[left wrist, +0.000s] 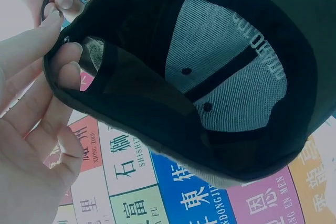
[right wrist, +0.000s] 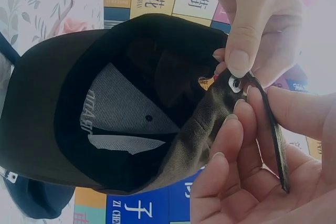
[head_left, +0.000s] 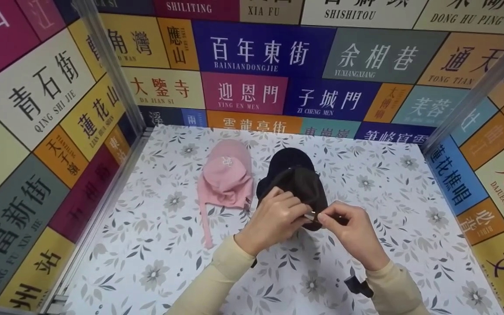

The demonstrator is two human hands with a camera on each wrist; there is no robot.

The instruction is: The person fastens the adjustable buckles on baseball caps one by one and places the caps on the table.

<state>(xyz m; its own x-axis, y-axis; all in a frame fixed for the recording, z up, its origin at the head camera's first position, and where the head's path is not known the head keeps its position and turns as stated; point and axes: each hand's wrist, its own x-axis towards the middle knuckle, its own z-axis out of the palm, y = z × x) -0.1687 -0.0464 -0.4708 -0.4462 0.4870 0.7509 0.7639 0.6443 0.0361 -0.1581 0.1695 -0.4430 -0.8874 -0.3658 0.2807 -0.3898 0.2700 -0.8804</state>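
Note:
A dark cap [head_left: 298, 186] is held up off the surface by both hands, its inside and white mesh lining [left wrist: 231, 66] showing in the wrist views. My left hand [head_left: 276, 218] pinches the cap's back edge beside a small metal buckle [right wrist: 235, 83]. Between thumb and fingers, my right hand [head_left: 350, 229] pinches the loose end of the narrow adjuster strap [right wrist: 278, 150], which passes out by the buckle. Behind the held cap lies a navy cap [head_left: 291, 157], partly hidden. A pink cap [head_left: 228, 175] rests to the left, its strap [head_left: 205, 227] stretched toward the front.
The caps are on a white table covering [head_left: 155, 245] printed with grey flowers and leaves. Panels with coloured street-name signs [head_left: 252, 52] stand at the back and both sides, joined by metal posts [head_left: 116, 65]. A black wrist strap piece [head_left: 358, 286] hangs at my right wrist.

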